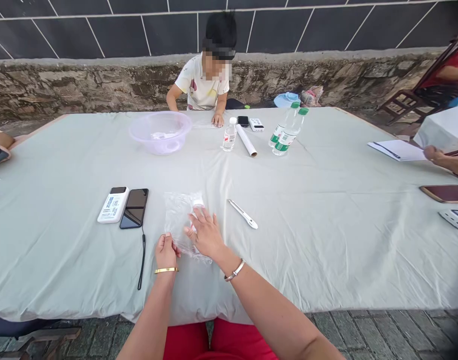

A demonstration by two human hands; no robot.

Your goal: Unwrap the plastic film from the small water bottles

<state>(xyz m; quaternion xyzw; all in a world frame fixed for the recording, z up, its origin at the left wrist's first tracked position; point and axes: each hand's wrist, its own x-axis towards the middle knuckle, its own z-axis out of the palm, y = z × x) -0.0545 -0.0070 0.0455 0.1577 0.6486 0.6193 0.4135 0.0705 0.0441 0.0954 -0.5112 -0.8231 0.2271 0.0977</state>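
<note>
A sheet of clear plastic film (176,210) lies crinkled on the table in front of me. My left hand (166,250) pinches its near left edge between thumb and fingers. Under the film, a small bottle with a white cap (197,202) lies on its side, cap end away from me. My right hand (205,232) rests over this bottle and the film with fingers spread, hiding most of the bottle's body. Just right of that hand is a white utility knife (243,214), blade state too small to tell.
Left of my hands lie a white power bank (113,205) and a black phone (134,208) with a strap. Farther back stand a purple basin (160,132), a small bottle (229,135), a white roll (247,141) and two green-capped bottles (287,134). A person (206,75) sits opposite.
</note>
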